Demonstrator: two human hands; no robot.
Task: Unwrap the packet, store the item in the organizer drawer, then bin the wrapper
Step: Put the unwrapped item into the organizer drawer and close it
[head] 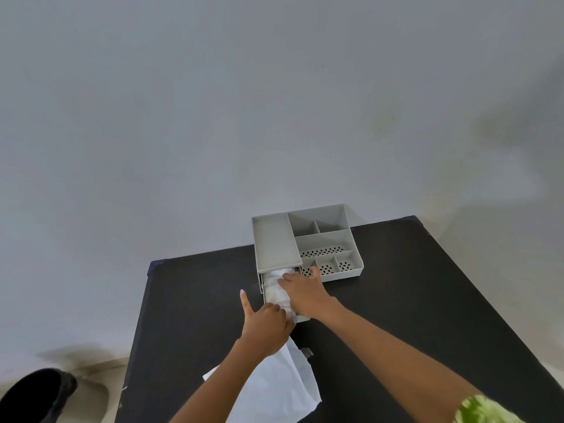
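Looking through the head view, the only one I have, I see the grey organizer (308, 239) sitting right of centre on the black table (412, 294), its drawer (265, 296) pulled out toward the bottom of the frame from under the flat lid. A white, crumpled-looking item (276, 290) lies inside that open drawer, so the unwrapping appears done and the storing is in hand. My right hand (302, 290) lies palm-down on top of the item, fingers spread and flat, pressing rather than gripping; it holds nothing as far as I can tell. My left hand (267, 323) is at the near end of the drawer with the fingers curled against the item's lower edge and the index finger sticking up free; whether it pinches the item or just nudges it, I cannot tell. Below the left wrist, at the lower centre of the frame, the white wrapper (283, 389) lies loose and flat on the table, untouched by either hand. At the lower left corner, off the table and on the floor, stands a dark round bin (36, 395). By my judgement the job is somewhat past halfway: the item needs tucking fully in, the drawer probably wants closing, and the wrapper has yet to go to the bin.
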